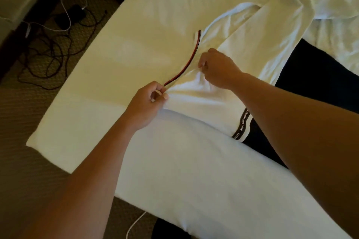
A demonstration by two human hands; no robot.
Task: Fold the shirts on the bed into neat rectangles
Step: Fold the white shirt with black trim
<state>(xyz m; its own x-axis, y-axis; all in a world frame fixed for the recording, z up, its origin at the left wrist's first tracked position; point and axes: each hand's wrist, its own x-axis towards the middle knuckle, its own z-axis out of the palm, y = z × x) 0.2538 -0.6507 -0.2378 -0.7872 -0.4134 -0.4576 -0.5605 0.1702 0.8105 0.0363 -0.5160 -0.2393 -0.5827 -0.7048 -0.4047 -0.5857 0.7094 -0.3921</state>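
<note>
Left hand [149, 101] is pinching the white shirt [242, 58] at the near end of its striped hem [186, 68]; right hand [217, 68], just beyond, is pinching the fabric beside that hem. The shirt is lying on the bed [136, 48]. Risk: uneven pulling is likely bunching the cloth between both grips, skewing the fold. No containers are showing.

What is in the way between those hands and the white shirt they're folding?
Nothing visible. The left hand and the right hand are both already pinching the white shirt near its striped collar. It lies on the bed, and nothing sits on top of it.
</note>
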